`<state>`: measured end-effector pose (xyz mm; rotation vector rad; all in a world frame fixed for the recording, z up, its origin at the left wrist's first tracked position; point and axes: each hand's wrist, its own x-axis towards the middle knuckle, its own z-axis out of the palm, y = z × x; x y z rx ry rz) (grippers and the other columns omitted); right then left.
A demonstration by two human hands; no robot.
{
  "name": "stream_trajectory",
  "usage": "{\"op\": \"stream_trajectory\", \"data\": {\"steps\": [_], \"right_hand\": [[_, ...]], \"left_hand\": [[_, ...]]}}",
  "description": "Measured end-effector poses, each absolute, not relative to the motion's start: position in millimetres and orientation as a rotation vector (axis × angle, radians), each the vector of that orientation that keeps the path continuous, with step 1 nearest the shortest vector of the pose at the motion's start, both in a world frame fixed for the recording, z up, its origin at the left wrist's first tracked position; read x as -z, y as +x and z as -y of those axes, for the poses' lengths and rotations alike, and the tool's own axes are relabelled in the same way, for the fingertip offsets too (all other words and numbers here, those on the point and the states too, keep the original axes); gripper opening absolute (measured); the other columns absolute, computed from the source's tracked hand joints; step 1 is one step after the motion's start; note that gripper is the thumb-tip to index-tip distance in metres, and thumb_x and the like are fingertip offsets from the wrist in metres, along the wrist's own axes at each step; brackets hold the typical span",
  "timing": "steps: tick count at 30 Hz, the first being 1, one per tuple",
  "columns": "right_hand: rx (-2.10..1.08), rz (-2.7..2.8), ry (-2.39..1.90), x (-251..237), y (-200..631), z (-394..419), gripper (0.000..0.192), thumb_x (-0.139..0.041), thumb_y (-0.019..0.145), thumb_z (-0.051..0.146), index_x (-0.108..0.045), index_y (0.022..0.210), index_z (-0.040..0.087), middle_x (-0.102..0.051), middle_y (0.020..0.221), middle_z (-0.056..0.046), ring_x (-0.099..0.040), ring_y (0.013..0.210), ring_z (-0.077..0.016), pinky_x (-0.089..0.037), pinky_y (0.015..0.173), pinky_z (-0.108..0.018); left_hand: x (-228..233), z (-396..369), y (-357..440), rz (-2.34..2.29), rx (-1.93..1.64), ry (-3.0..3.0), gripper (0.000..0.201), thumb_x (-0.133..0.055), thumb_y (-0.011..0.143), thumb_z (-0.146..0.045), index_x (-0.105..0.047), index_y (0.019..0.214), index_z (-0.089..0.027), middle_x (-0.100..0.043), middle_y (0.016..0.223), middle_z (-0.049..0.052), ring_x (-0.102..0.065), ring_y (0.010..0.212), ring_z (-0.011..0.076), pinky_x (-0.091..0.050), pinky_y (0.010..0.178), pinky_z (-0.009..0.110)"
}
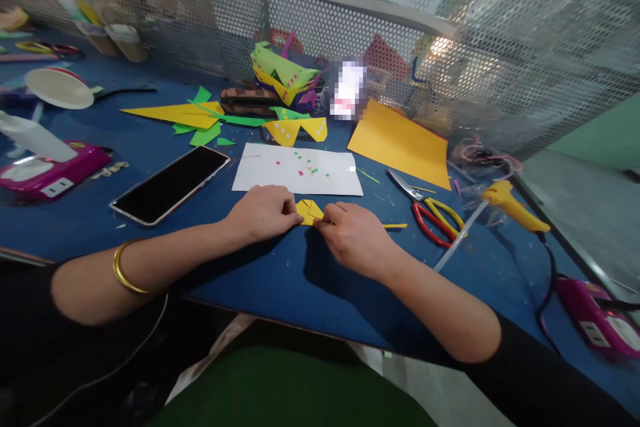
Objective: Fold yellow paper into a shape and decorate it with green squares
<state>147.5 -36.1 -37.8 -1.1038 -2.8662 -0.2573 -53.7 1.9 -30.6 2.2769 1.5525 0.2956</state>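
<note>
Between my two hands is a small folded piece of yellow paper (310, 209), held low over the blue table. My left hand (264, 212) pinches its left side between thumb and fingers. At the right side, the closed fingers of my right hand (356, 235) grip the same paper. Just beyond lies a white sheet (253, 170) with small green and pink paper bits scattered on it. Scissors (425, 208) with red and yellow handles rest to the right of my right hand. A thin yellow paper strip (397, 225) lies beside that hand.
A smartphone (171, 185) lies left of the white sheet. Behind are yellow cut-out glasses (295, 130), green scraps (205, 137) and an orange-yellow sheet (403, 147). A yellow glue gun (517, 205) with a cord lies at right. Perforated metal panels (320, 13) bound the table's back.
</note>
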Motion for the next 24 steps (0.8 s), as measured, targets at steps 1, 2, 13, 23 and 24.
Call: {"op": "stream_trajectory", "data": {"steps": [1, 2, 13, 23, 24], "right_hand": [[0.274, 2.890, -1.093, 36, 147, 34, 0.026, -0.045, 0.096, 0.016, -0.070, 0.086, 0.015, -0.061, 0.080, -0.008, -0.047, 0.069, -0.0180, -0.027, 0.059, -0.034], [0.292, 2.906, -1.080, 35, 147, 32, 0.026, -0.046, 0.096, 0.017, -0.069, 0.085, 0.015, -0.060, 0.078, -0.007, -0.046, 0.067, -0.0171, -0.025, 0.058, -0.034], [0.350, 2.882, -1.128, 32, 143, 32, 0.031, -0.044, 0.096, 0.012, -0.067, 0.076, 0.015, -0.062, 0.074, -0.007, -0.041, 0.057, -0.0134, -0.018, 0.053, -0.034], [0.598, 2.664, -1.034, 51, 138, 34, 0.026, -0.047, 0.093, 0.008, -0.064, 0.075, 0.015, -0.063, 0.072, -0.007, -0.048, 0.064, -0.0181, -0.025, 0.061, -0.034], [0.606, 2.633, -1.022, 50, 139, 32, 0.026, -0.047, 0.094, 0.009, -0.064, 0.075, 0.015, -0.063, 0.072, -0.007, -0.048, 0.064, -0.0177, -0.026, 0.063, -0.034]], "left_hand": [[30, -3, -56, -1.562, -0.297, 2.248, 0.020, -0.062, 0.075, -0.036, -0.064, 0.062, -0.020, -0.066, 0.066, 0.001, -0.057, 0.063, 0.0160, -0.034, 0.057, 0.028], [29, -3, -59, -1.576, -0.298, 2.223, 0.020, -0.062, 0.074, -0.035, -0.064, 0.062, -0.020, -0.066, 0.064, 0.001, -0.057, 0.062, 0.0163, -0.035, 0.056, 0.028], [35, -5, -81, -1.544, -0.331, 2.507, 0.021, -0.061, 0.079, -0.029, -0.056, 0.060, -0.020, -0.063, 0.063, 0.003, -0.052, 0.059, 0.0163, -0.030, 0.055, 0.029], [39, 13, -72, -1.181, -0.455, 2.813, 0.021, -0.053, 0.094, -0.031, -0.071, 0.095, -0.021, -0.071, 0.095, 0.006, -0.063, 0.089, 0.0212, -0.041, 0.073, 0.032], [37, 13, -69, -1.162, -0.447, 2.868, 0.021, -0.055, 0.094, -0.032, -0.072, 0.096, -0.021, -0.072, 0.095, 0.006, -0.063, 0.088, 0.0213, -0.040, 0.073, 0.032]]}}
